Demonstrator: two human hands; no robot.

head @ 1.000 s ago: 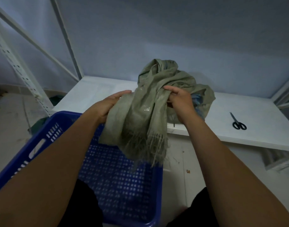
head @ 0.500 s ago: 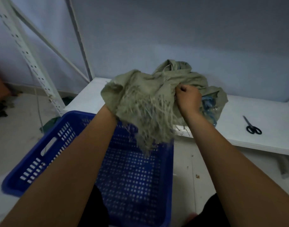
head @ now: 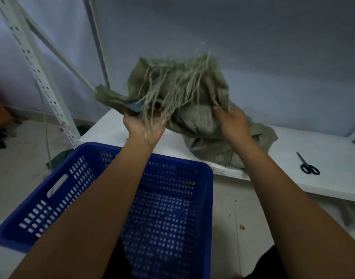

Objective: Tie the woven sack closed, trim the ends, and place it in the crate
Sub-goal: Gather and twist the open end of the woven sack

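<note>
Sack (head: pixel 194 117) sits on the near edge of the white table (head: pixel 323 158), just beyond the far rim of the blue crate (head: pixel 168 198), its lower bulk resting on the tabletop and its top lifted. Left hand (head: pixel 142 125) grips a gathered flap of the mouth, palm up, with frayed strands (head: pixel 168 87) trailing over the wrist; right hand (head: pixel 233 123) is closed on a fold of cloth at the right side. The mouth looks to be mid-twist, though motion blur makes the exact lay of the fabric hard to read. To do the tie well: bunch the two flaps tight and low against the contents, keep the loose fringe clear of the knot, and cross the ends firmly so they leave tails for trimming. Scissors (head: pixel 308 166) lie on the table, well apart to the right. Compared with half a second back, the fringe has swung from hanging down toward the crate to flung upward, and the left hand has come out from under the cloth.
</note>
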